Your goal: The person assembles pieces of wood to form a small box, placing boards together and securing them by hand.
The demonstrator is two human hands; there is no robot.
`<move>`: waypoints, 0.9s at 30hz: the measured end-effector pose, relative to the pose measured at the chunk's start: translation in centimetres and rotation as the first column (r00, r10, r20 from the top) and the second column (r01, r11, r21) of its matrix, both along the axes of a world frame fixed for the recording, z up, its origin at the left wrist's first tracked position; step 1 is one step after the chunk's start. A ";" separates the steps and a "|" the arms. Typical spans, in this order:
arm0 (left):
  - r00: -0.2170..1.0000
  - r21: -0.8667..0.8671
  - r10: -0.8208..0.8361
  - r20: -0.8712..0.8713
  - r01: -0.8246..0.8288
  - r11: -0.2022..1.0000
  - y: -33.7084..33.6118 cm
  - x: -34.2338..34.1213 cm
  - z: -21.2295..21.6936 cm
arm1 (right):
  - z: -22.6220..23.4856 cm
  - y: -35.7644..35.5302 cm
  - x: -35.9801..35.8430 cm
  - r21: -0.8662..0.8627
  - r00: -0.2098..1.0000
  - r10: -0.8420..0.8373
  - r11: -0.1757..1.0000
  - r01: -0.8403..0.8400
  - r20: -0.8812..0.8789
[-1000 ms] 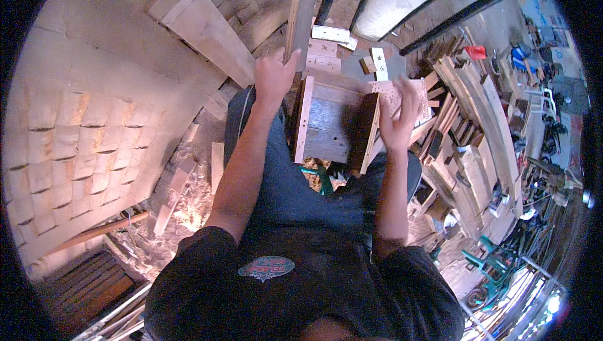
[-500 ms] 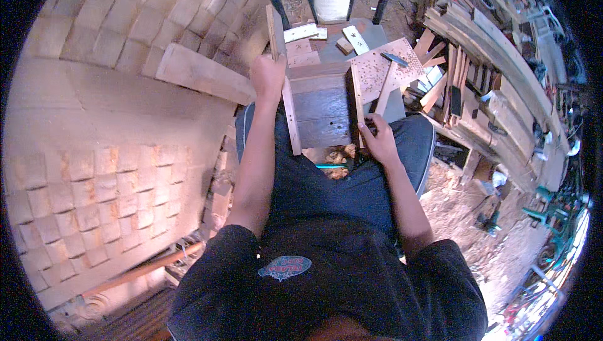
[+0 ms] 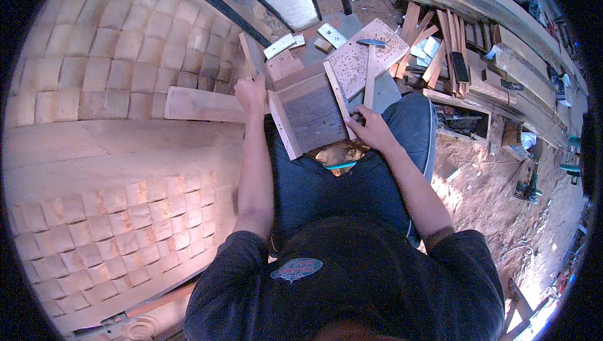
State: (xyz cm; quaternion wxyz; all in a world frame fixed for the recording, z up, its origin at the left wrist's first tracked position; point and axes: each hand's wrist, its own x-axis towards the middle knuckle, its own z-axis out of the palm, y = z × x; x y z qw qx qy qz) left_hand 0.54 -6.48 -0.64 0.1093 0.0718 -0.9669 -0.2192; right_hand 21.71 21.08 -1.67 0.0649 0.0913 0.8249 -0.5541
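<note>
A shallow wooden box with a dark plank bottom and pale side strips rests across my lap, its near end without a side strip. My left hand is closed around the lower end of a narrow wooden board, which stands up beyond the box's left side. With the fingers of my right hand I grip the near end of the box's right side strip. Just beyond that strip, a hammer with a pale handle lies on a board dotted with holes.
Small pale wood offcuts lie beyond the box. To the left stands a large panel of wooden tiles, with a loose plank against it. Stacked timber and thin strips lie at the right.
The whole view has turned, so the box and the boards beyond it now slant up to the left. Both hands keep their holds; the board in my left hand leans further left.
</note>
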 end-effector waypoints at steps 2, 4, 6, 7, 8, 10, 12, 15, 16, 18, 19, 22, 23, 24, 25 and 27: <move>0.997 -0.051 -0.045 -0.054 0.043 0.998 -0.1 0.0 -0.2 | 0.0 0.1 0.0 0.028 1.000 0.008 1.000 -0.008 0.003; 1.000 -0.042 -0.023 -0.015 0.022 0.999 0.0 0.2 -0.5 | -0.1 0.1 -0.1 0.048 1.000 0.012 0.999 -0.011 -0.005; 1.000 -0.033 0.002 0.021 -0.001 0.999 0.1 0.3 -0.8 | -0.2 0.2 -0.2 -0.038 0.998 0.011 0.999 -0.008 0.057; 1.000 -0.039 -0.003 0.010 0.003 0.999 0.1 0.3 -1.0 | -0.3 0.2 -0.2 -0.038 0.999 0.009 0.999 -0.007 0.054; 1.000 -0.045 -0.009 0.001 0.009 0.999 0.2 0.3 -1.1 | -0.5 0.2 -0.3 -0.019 0.999 0.011 1.000 -0.010 0.041; 1.000 -0.036 -0.009 -0.003 0.009 0.999 0.2 0.3 -1.4 | -0.7 0.2 -0.3 0.001 1.000 0.008 1.000 -0.008 0.028; 1.000 -0.025 -0.004 -0.004 0.004 1.000 0.3 0.3 -1.4 | -0.8 0.3 -0.3 0.007 1.000 0.018 1.000 -0.018 0.023; 0.999 0.011 0.034 0.043 -0.034 0.999 0.6 0.4 -1.2 | -0.9 0.3 -0.3 -0.018 1.000 0.013 1.000 -0.013 0.023; 0.998 -0.026 0.046 0.042 -0.045 0.999 0.8 0.5 -1.1 | -0.8 0.3 -0.4 -0.007 1.000 0.018 1.000 -0.018 0.015; 0.997 -0.060 0.059 0.040 -0.057 0.997 1.1 0.7 -0.8 | -0.6 0.3 -0.4 -0.035 0.997 0.024 0.999 -0.022 0.070; 0.996 -0.064 0.068 0.055 -0.065 0.996 1.3 0.8 -0.6 | -0.5 0.3 -0.4 -0.029 0.998 0.032 0.999 -0.030 0.045; 0.994 -0.071 0.082 0.076 -0.077 0.994 1.6 1.1 -0.3 | 0.0 0.4 -0.3 -0.031 0.998 0.025 0.999 -0.023 0.062; 0.993 -0.081 0.085 0.086 -0.078 0.994 1.7 1.2 -0.2 | 0.1 0.5 -0.2 -0.019 0.997 0.031 0.999 -0.029 0.074; 0.993 -0.075 0.089 0.083 -0.083 0.994 1.8 1.3 -0.2 | 0.2 0.5 -0.2 -0.017 0.996 0.036 0.999 -0.035 0.087; 0.994 -0.084 0.079 0.080 -0.072 0.994 1.8 1.3 -0.1 | 0.2 0.6 -0.1 -0.006 0.995 0.039 0.999 -0.039 0.086; 0.994 -0.091 0.072 0.077 -0.065 0.994 2.0 1.5 0.1 | 0.0 0.6 -0.2 -0.041 0.991 0.035 0.999 -0.030 0.132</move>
